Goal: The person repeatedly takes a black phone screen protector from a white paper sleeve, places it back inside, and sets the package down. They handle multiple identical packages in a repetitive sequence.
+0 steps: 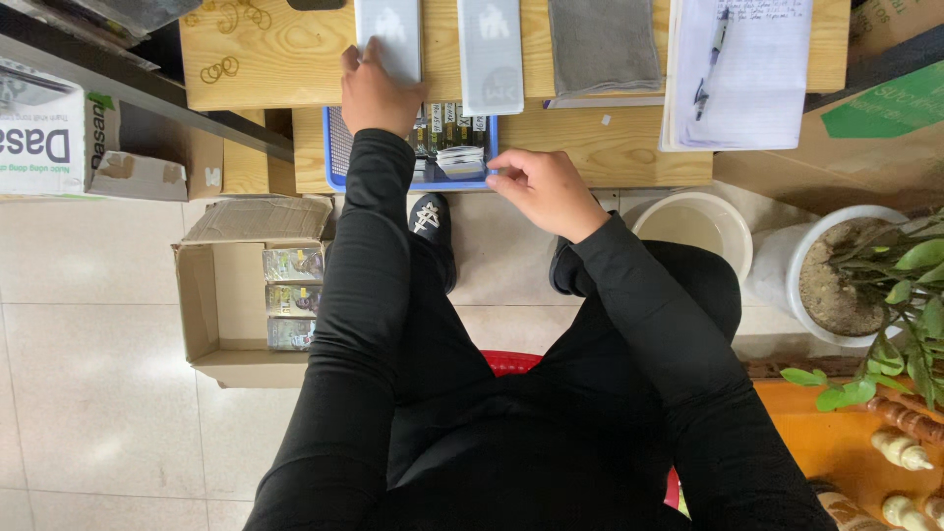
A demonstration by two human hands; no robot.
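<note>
- left hand point(379, 93) is up on the table point(275, 59), fingers laid flat on the bottom end of a pale grey pack point(388, 34). looks like it's pressing more than gripping, fingers aren't curled round it
- right hand point(541, 187) hangs at the front right corner of the blue tray point(334, 147), fingertips pinched together right by the rim. can't tell if there's anything between them
- the tray sits at the near edge of the table, between the two hands, with small sachets point(452, 138) stacked inside
- second grey pack point(490, 54) lies just beside the first one, then a grey cloth point(602, 44), then a notebook point(737, 69) with a pen on it
- few rubber bands point(221, 69) on the far left of the table
- down on the floor: open cardboard box point(246, 300) with small packets in it on the left, white bucket point(693, 226) and a potted plant point(865, 275) on the right
</note>
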